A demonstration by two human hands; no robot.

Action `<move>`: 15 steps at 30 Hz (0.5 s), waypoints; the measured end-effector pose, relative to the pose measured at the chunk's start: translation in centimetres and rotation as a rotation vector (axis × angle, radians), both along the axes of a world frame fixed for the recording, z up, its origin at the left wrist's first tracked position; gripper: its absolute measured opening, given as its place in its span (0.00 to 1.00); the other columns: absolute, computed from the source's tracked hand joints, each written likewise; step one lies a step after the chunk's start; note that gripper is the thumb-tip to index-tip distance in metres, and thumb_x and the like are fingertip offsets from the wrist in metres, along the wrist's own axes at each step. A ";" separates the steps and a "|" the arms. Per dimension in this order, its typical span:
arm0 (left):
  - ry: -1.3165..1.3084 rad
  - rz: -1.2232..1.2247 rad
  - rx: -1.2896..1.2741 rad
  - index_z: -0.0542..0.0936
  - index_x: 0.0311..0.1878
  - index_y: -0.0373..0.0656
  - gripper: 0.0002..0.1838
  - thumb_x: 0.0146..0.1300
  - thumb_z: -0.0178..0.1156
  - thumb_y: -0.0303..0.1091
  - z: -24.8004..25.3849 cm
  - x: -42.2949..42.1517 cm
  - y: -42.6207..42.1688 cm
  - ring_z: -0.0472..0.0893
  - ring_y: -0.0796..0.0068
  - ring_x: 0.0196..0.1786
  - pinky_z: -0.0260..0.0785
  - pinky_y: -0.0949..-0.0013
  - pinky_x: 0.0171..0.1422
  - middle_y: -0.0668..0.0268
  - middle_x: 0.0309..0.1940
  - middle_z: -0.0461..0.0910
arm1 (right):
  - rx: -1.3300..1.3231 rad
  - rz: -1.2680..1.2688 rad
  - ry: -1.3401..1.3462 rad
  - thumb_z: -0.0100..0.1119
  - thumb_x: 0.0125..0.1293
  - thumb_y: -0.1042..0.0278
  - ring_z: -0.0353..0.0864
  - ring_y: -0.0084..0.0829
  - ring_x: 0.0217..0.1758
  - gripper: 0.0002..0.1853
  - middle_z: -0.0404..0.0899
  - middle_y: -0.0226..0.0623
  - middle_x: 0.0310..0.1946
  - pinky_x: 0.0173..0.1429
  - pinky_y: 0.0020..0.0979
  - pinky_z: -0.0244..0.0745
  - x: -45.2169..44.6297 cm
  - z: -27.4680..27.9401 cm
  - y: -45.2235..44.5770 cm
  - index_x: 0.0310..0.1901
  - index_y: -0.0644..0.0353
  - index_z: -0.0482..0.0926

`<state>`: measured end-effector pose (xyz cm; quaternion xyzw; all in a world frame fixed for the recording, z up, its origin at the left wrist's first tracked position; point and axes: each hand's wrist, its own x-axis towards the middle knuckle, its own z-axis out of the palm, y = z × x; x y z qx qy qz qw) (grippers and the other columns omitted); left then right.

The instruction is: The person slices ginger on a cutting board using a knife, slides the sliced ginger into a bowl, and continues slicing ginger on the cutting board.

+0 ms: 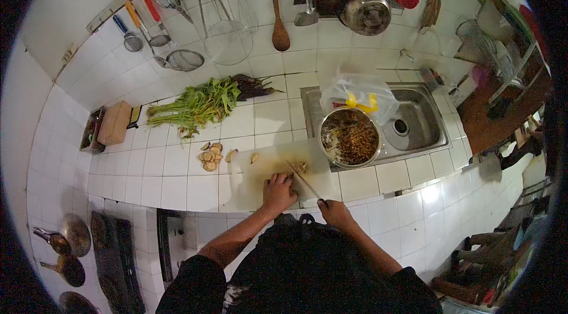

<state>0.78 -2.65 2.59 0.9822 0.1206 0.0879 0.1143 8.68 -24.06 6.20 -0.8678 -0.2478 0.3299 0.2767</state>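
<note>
On a whitish cutting board point(251, 181) at the counter's front edge, my left hand point(279, 191) rests with its fingers bent together beside small chopped pieces point(302, 167). What lies under those fingertips is hidden. My right hand point(336, 213) grips the handle of a knife point(305, 180), whose blade slants up and left across the board, next to the pieces. Two pale pieces point(255, 158) lie toward the board's back left. Left of it is a small pile of round slices point(210, 157). A metal bowl point(350, 138) with brown and pale food stands behind the board's right end.
Leafy greens point(204, 104) and dark purple vegetables point(254, 86) lie along the back. A sink point(414, 119) is at the right, with a clear plastic bag point(361, 92) behind the bowl. A brown box point(115, 123) stands far left. Utensils and a pan point(365, 10) hang on the wall.
</note>
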 end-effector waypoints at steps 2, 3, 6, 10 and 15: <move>-0.002 0.040 -0.041 0.83 0.45 0.44 0.23 0.45 0.68 0.44 -0.1 -0.4 -0.2 0.68 0.59 0.62 0.64 0.48 0.58 0.62 0.54 0.73 | 0.013 -0.049 0.056 0.43 0.74 0.45 0.80 0.61 0.44 0.29 0.80 0.62 0.35 0.49 0.55 0.72 -0.3 0.2 -0.5 0.40 0.69 0.80; -0.009 0.066 -0.061 0.83 0.46 0.44 0.24 0.44 0.68 0.44 -0.2 -0.5 -0.4 0.68 0.59 0.63 0.64 0.48 0.59 0.62 0.54 0.74 | -0.002 -0.035 0.071 0.43 0.73 0.44 0.80 0.61 0.44 0.29 0.81 0.62 0.35 0.49 0.54 0.72 -0.3 0.3 -0.7 0.40 0.68 0.80; -0.025 0.120 -0.081 0.83 0.47 0.44 0.24 0.44 0.69 0.44 -0.5 -0.7 -0.7 0.68 0.59 0.63 0.64 0.48 0.59 0.63 0.54 0.74 | 0.002 -0.009 0.051 0.43 0.73 0.43 0.81 0.61 0.43 0.30 0.81 0.62 0.35 0.49 0.54 0.72 -0.7 -0.1 -1.0 0.40 0.68 0.80; -0.071 0.163 -0.093 0.82 0.49 0.45 0.25 0.44 0.69 0.43 -0.6 -0.7 -1.1 0.68 0.59 0.64 0.63 0.48 0.59 0.64 0.55 0.75 | 0.057 0.041 0.112 0.42 0.74 0.43 0.80 0.63 0.43 0.30 0.81 0.62 0.35 0.49 0.54 0.73 -0.9 0.4 -1.0 0.39 0.69 0.80; -0.019 0.173 -0.078 0.81 0.51 0.46 0.28 0.44 0.68 0.45 -0.6 -0.6 -0.7 0.68 0.57 0.63 0.63 0.47 0.59 0.64 0.56 0.73 | 0.028 0.038 0.069 0.42 0.74 0.44 0.79 0.64 0.42 0.31 0.81 0.62 0.34 0.49 0.54 0.72 -0.8 0.1 -0.9 0.37 0.69 0.80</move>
